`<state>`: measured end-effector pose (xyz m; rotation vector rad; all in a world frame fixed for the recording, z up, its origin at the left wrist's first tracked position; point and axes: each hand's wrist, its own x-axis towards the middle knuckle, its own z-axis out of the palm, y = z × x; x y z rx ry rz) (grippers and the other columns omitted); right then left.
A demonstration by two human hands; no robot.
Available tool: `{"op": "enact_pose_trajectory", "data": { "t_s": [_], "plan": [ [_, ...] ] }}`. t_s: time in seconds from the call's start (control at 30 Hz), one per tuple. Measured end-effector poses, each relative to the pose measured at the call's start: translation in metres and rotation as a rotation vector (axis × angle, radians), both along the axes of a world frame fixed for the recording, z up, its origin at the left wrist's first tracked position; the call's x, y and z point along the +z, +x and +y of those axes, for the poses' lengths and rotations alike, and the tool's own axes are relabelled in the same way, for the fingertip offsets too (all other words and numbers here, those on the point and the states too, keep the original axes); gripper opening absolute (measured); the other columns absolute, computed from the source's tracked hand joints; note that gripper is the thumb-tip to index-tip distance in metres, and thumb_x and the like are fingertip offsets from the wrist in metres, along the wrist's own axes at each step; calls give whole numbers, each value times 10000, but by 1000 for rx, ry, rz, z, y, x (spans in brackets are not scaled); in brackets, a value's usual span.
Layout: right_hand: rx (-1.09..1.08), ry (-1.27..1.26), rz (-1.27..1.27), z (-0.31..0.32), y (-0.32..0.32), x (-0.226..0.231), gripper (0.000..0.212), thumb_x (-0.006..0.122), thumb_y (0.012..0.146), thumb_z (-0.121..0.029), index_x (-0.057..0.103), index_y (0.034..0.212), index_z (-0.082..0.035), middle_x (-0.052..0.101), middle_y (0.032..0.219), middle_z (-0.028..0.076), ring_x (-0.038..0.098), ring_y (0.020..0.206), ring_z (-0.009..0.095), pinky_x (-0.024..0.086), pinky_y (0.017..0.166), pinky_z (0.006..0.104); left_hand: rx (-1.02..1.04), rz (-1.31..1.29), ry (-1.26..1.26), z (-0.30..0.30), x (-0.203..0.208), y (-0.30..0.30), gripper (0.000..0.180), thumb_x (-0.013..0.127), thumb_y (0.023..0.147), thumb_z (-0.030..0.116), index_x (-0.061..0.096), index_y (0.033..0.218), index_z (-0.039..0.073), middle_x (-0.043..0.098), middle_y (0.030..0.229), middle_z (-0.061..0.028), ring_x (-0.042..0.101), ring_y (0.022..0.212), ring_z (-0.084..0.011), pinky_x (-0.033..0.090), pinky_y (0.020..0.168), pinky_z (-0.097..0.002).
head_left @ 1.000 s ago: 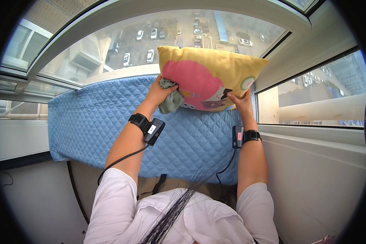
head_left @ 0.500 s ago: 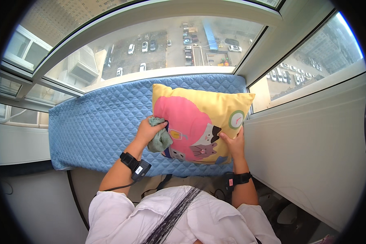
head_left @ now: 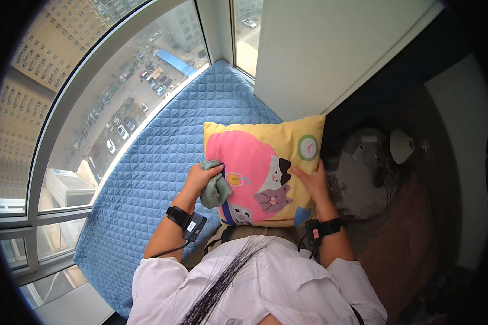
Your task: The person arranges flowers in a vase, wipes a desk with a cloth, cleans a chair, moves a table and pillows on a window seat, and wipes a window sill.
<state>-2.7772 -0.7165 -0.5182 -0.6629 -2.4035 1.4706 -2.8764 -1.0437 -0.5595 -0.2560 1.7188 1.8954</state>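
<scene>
Between my hands a yellow throw pillow [head_left: 249, 162] is held up, printed with a pink figure, cats and a round clock shape. My left hand [head_left: 203, 176] is closed at its left side, gripping a grey-green cloth [head_left: 216, 190] together with the pillow's edge. On the opposite side my right hand [head_left: 311, 177] clasps the right edge, its thumb on the printed face and the other fingers hidden behind. Beyond and to the left of the pillow spreads a blue quilted pad [head_left: 152, 189] on the window ledge.
A curved window [head_left: 119, 86] borders the pad on the left, with parked cars far below. A white wall panel [head_left: 320, 49] stands at the far right. In the dim room to the right are a round table [head_left: 358, 184] and a pale lampshade [head_left: 402, 146].
My view has swung to the right, away from the window and toward the dim room. The pillow and cloth have come along, still in my hands.
</scene>
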Motion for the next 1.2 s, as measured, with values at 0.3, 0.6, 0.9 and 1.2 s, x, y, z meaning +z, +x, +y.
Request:
{"op": "enact_pose_trajectory", "data": {
  "t_s": [0.3, 0.6, 0.9, 1.2],
  "plan": [
    [-439, -68, 122, 79, 190, 8, 768, 848, 654, -339, 466, 1210, 27, 631, 1069, 122, 615, 943, 182, 495, 801, 303, -506, 133, -64, 150, 23, 43, 261, 754, 768, 233, 676, 865, 4, 667, 784, -47, 613, 652, -122, 485, 583, -279],
    [-876, -123, 262, 160, 380, 13, 752, 835, 677, -317, 456, 1230, 25, 624, 1095, 104, 613, 951, 172, 495, 801, 288, -891, 375, -152, 361, 54, 147, 372, 792, 723, 298, 687, 892, -16, 691, 816, -88, 652, 696, -165, 505, 636, -301],
    [-1226, -358, 434, 220, 560, -5, 715, 822, 700, -224, 447, 1261, 11, 612, 1126, 92, 601, 986, 166, 492, 818, 295, -1315, 408, -81, 561, 80, 310, 349, 789, 725, 278, 686, 903, -5, 689, 824, -81, 643, 707, -153, 504, 646, -290],
    [-1624, -369, 264, 276, 661, -11, 807, 816, 682, -385, 440, 1284, -1, 614, 1130, 127, 607, 1005, 210, 493, 832, 323, -1614, 286, -189, 733, 96, 443, 310, 773, 754, 205, 652, 930, -20, 670, 783, -82, 646, 653, -172, 519, 587, -292]
  ]
}}
